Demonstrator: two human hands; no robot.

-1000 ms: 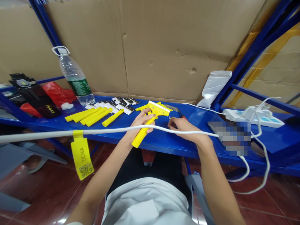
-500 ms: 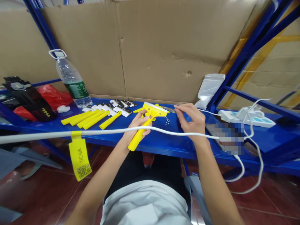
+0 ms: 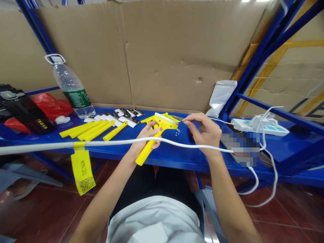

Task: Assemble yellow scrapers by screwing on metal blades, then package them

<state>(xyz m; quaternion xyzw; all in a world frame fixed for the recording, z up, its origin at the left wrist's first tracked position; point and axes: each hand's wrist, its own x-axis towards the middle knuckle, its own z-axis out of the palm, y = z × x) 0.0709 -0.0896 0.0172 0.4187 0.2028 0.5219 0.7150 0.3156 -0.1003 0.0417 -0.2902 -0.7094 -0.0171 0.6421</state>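
Note:
My left hand (image 3: 140,143) is closed around a yellow scraper (image 3: 144,153), its wide head with a pale strip pointing up and away and its round handle slanting down toward me. To the right of the head, my right hand (image 3: 206,133) is raised with thumb and forefinger pinched together. What sits in that pinch is too small to name. Small shiny bits of hardware (image 3: 178,131) lie on the blue shelf (image 3: 174,152) between the hands. More yellow parts lie partly hidden behind the scraper head.
Left of my hands lie several yellow scrapers (image 3: 97,131) and black-and-white packs (image 3: 129,120). Farther left stand a water bottle (image 3: 77,96) and a black flask (image 3: 32,118). A white cable (image 3: 187,144) crosses in front. At right are a phone (image 3: 227,143) and a power strip (image 3: 273,130).
The view has shifted slightly. The scraper head has tilted a little in my left hand. My right thumb and forefinger have drawn closer together beside the scraper head.

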